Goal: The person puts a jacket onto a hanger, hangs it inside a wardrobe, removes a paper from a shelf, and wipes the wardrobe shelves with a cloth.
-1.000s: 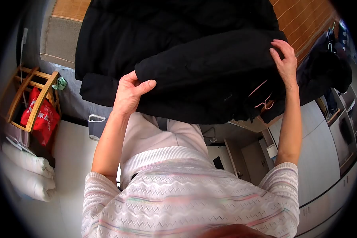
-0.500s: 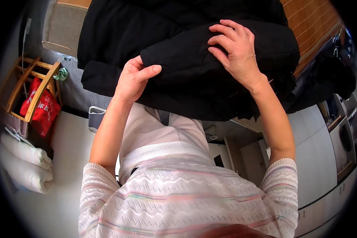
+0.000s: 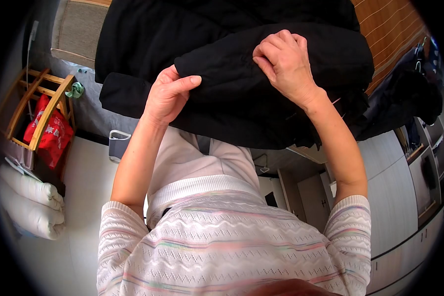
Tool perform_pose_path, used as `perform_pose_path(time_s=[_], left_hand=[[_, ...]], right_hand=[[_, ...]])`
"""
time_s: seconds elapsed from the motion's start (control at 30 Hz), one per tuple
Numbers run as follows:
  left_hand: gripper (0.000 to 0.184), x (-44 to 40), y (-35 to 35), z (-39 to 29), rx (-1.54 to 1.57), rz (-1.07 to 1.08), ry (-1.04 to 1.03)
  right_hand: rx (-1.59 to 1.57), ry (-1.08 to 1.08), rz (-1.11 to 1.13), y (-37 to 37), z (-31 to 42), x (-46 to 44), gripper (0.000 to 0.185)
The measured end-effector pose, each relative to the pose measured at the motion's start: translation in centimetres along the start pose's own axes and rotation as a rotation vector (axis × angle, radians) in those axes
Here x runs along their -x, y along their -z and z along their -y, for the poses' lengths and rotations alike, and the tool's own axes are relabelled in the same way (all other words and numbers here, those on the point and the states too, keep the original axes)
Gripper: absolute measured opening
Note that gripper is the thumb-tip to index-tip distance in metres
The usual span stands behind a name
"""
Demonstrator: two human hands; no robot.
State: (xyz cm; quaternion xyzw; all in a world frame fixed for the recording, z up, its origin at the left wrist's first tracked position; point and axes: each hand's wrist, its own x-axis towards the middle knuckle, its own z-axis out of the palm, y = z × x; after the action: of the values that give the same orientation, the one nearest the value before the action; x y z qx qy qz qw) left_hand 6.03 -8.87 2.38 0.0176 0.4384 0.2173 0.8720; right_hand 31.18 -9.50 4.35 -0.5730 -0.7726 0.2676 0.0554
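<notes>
A black jacket (image 3: 222, 74) lies spread in front of me, with a sleeve-like part laid across it. My left hand (image 3: 170, 96) grips the open end of that part, thumb on top and fingers tucked inside or under the cloth. Farther right along the same sleeve, my right hand (image 3: 285, 66) is closed, its fingers curled and thumb drawn in against the fabric, pinching it. Another tube-like end of the black cloth (image 3: 126, 93) sticks out at the left. The fingertips of both hands are partly hidden.
A wooden rack (image 3: 47, 108) with a red bag (image 3: 52, 138) stands at the left, above white rolled bedding (image 3: 32, 197). A beige cushioned block (image 3: 79, 34) is at the upper left. Brown striped matting (image 3: 387, 29) lies at the upper right, with dark hanging clothes (image 3: 414, 93) beyond.
The right hand's spread fingers have curled closed onto the sleeve, and the hand has shifted slightly left. The left hand keeps its hold at the sleeve end.
</notes>
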Motion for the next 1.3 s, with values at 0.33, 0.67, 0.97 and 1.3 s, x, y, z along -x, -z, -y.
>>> perform_pose_path(time_s=[0.33,0.67,0.97,1.3], left_hand=[[0.028,0.5,0.3,0.0,0.086,-0.039,0.019],[0.024,2.3,-1.9,-0.5,-0.178,-0.143,0.093],[0.016,0.0,-6.7,-3.0,-1.401,-0.146,-0.858],[0.02,-4.3,-8.7,0.5,-1.277,0.119,-0.29]], right_hand=[[-1.077,-0.977,-0.059,2.6,4.8,6.0,0.02],[-1.695,-1.279,-0.267,-2.1,5.5,3.9,0.03],[-1.59,-1.101,-0.393,-1.8,6.3,4.9,0.019],[-1.575,-0.846,-0.472,-1.5,5.7,5.8,0.023]])
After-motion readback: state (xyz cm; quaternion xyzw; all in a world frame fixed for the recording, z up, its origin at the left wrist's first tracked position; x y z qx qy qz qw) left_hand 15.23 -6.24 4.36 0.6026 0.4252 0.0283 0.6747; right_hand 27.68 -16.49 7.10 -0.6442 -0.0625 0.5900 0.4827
